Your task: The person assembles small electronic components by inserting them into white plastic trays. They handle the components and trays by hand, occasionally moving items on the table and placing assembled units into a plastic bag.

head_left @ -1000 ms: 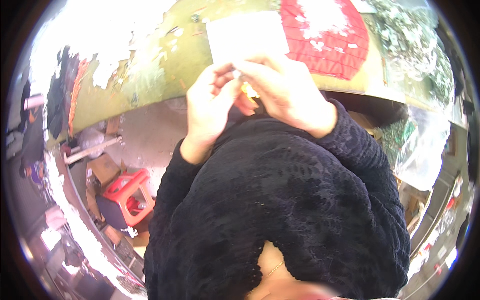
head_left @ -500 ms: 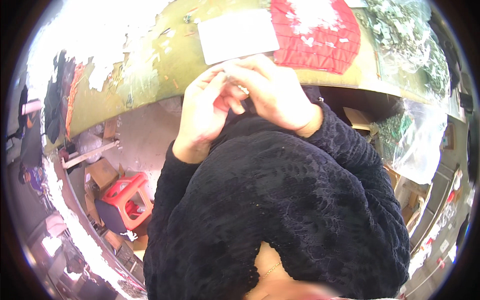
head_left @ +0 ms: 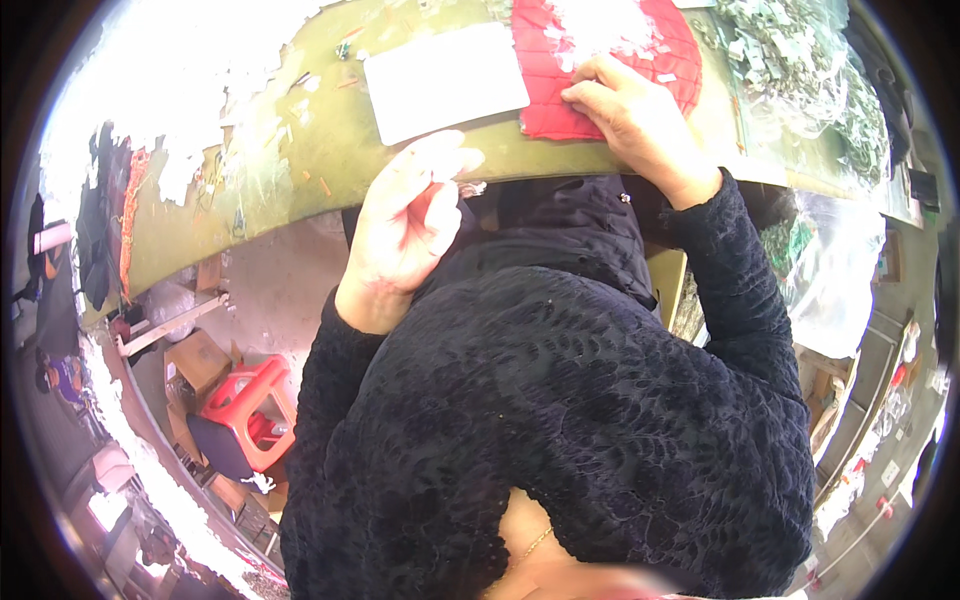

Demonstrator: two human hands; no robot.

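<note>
My left hand (head_left: 405, 225) is raised at the table's near edge, its fingers curled. A small pale, stringy thing (head_left: 472, 188) sticks out from between them; its kind is too small to tell. Over the red quilted cloth (head_left: 548, 112) my right hand (head_left: 642, 125) reaches down with thumb and fingers bent together. Its fingertips are just below a pile of small white pieces (head_left: 610, 28) on that cloth. Whether a piece is between those fingertips cannot be made out. A white rectangular board (head_left: 445, 82) lies beside the cloth, beyond my left hand.
The yellow-green table (head_left: 270, 165) carries scattered scraps on its left part. Clear plastic with many pale green tagged strings (head_left: 790, 60) covers its right end. Below stand a red plastic stool (head_left: 250, 410) and a cardboard box (head_left: 197, 360). A plastic bag (head_left: 830, 270) hangs at the right.
My hands, together half a second ago, are now apart. The right one has moved forward and right to the red cloth; the left has shifted slightly left and lower.
</note>
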